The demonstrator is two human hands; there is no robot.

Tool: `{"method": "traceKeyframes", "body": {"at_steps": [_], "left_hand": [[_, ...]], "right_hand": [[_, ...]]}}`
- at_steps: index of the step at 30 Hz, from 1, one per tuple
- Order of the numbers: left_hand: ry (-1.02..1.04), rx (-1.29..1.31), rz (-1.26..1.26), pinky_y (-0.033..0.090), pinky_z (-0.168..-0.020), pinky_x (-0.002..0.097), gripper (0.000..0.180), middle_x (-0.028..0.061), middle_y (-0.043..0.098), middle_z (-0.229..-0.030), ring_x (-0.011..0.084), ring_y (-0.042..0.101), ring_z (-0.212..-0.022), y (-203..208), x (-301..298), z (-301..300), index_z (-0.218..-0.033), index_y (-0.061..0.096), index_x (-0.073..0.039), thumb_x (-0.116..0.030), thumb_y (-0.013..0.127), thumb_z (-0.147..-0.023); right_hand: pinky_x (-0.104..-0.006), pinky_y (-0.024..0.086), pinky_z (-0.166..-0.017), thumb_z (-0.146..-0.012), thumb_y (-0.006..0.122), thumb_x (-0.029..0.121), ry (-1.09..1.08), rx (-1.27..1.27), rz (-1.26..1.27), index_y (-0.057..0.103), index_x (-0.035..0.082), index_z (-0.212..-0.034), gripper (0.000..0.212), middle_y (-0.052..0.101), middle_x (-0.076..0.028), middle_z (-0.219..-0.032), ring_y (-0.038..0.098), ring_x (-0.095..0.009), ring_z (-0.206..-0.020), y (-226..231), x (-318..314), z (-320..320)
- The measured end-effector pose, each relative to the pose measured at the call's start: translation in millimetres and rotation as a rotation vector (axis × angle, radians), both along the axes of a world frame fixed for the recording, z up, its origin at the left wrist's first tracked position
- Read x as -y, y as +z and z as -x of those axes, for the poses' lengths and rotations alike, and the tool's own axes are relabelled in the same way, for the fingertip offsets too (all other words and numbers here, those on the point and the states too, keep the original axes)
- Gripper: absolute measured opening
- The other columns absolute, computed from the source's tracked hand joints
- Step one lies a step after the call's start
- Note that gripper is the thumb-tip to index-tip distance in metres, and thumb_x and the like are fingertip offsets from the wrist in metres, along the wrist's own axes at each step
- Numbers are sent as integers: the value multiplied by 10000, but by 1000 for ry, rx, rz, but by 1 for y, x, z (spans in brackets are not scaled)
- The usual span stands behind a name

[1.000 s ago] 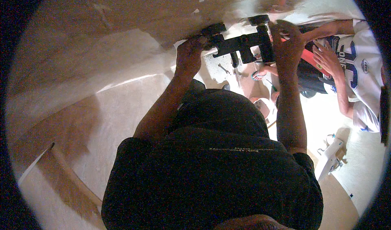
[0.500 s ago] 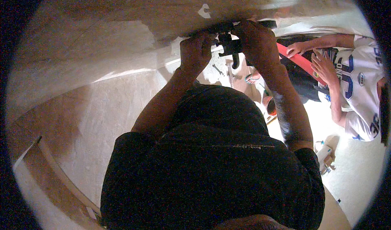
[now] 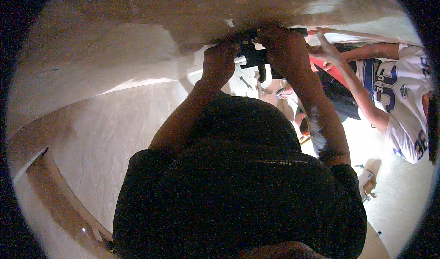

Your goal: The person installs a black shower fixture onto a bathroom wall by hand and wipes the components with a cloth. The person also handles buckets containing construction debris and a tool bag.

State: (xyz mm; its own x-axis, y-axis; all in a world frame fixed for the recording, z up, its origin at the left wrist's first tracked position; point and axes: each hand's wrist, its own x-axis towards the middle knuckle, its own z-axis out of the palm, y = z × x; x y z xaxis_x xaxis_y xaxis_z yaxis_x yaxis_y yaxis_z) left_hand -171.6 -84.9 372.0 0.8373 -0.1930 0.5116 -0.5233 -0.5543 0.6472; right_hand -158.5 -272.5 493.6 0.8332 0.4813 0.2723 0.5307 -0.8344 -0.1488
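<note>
High in front of me, against the marbled wall, is a black fixture (image 3: pixel 255 58) with a block-like body and a hook-shaped part hanging down. It looks like a wall-mounted tap or shower fitting, but shadow hides its exact kind. My left hand (image 3: pixel 220 59) is closed at its left side. On the right, my right hand (image 3: pixel 288 48) is closed around its upper part, its fingertips mostly hidden in the dark. A dark bar end (image 3: pixel 300 31) shows just beyond my right hand, along the wall.
At my right a co-worker in a white and blue jersey (image 3: pixel 392 85) holds a long red bar (image 3: pixel 337 74), one hand (image 3: pixel 323 52) raised near the wall. A wrench (image 3: pixel 246 81) lies below the fixture. A white box-like item (image 3: pixel 365 177) sits on the floor at right.
My hands and the black fixture have shifted slightly left and down in view. The co-worker's arm has swung up towards the wall beside my right hand.
</note>
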Motion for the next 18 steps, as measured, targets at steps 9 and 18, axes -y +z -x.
{"method": "traceKeyframes", "body": {"at_steps": [9, 18], "left_hand": [[-354, -840, 1020, 546, -868, 474, 344, 149, 660, -1073, 327, 656, -950, 32, -5, 13, -1135, 602, 7, -297, 555, -980], [-515, -877, 955, 459, -992, 479, 448, 146, 618, -1197, 320, 587, -1138, 33, 17, -1, -1282, 508, -38, -328, 602, -954]], "right_hand": [[-369, 553, -736, -872, 653, 97, -134, 165, -235, 718, 55, -961, 118, 722, -142, -921, 708, -286, -829, 18, 4, 31], [-287, 526, -730, -878, 690, 119, -640, 82, -720, 708, 5, -993, 163, 728, -98, -904, 683, -144, -795, 1, 60, 87]]}}
